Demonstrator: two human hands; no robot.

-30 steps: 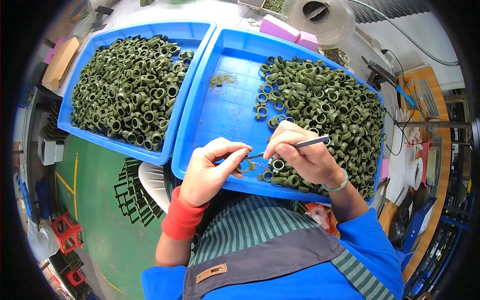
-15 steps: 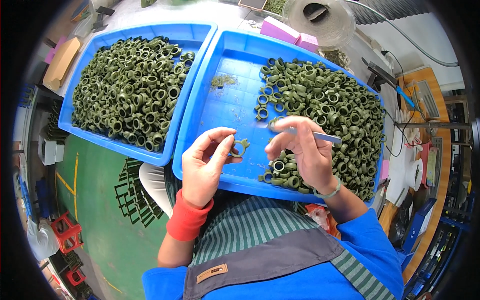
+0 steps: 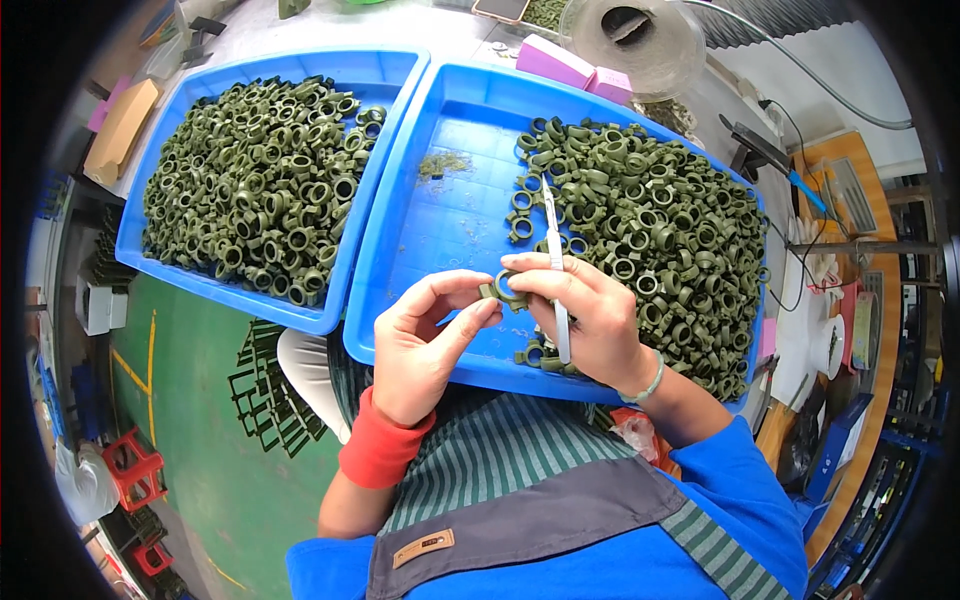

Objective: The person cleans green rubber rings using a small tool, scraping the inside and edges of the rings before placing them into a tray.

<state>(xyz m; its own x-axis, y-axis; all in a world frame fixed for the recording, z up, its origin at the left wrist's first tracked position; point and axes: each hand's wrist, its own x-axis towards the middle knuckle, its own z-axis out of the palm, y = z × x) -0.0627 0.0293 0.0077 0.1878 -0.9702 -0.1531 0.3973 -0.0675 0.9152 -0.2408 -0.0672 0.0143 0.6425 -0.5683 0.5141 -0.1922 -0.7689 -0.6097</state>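
Observation:
Over the front part of the right blue tray (image 3: pixel 470 95), my two hands meet at a small olive-green plastic ring (image 3: pixel 508 290). My left hand (image 3: pixel 420 340) pinches its left side between thumb and fingers. The fingertips of my right hand (image 3: pixel 590 315) touch the ring's other side. That hand also grips a slim silver scalpel (image 3: pixel 554 235), its tip pointing away from me. A heap of similar rings (image 3: pixel 670 230) fills the tray's right side. Green trimmings (image 3: pixel 443 165) lie on the tray floor at the far left.
A second blue tray (image 3: pixel 330 314), heaped with green rings (image 3: pixel 255 185), stands at the left. Pink boxes (image 3: pixel 553 62) and a round translucent container (image 3: pixel 660 75) sit behind the right tray. Farther right is a blue-handled tool (image 3: pixel 807 192). A red stool (image 3: pixel 132 468) stands on the green floor.
My right hand has come left to the ring, and the scalpel has swung from pointing sideways to upright in the picture. My left hand has shifted slightly right with the ring.

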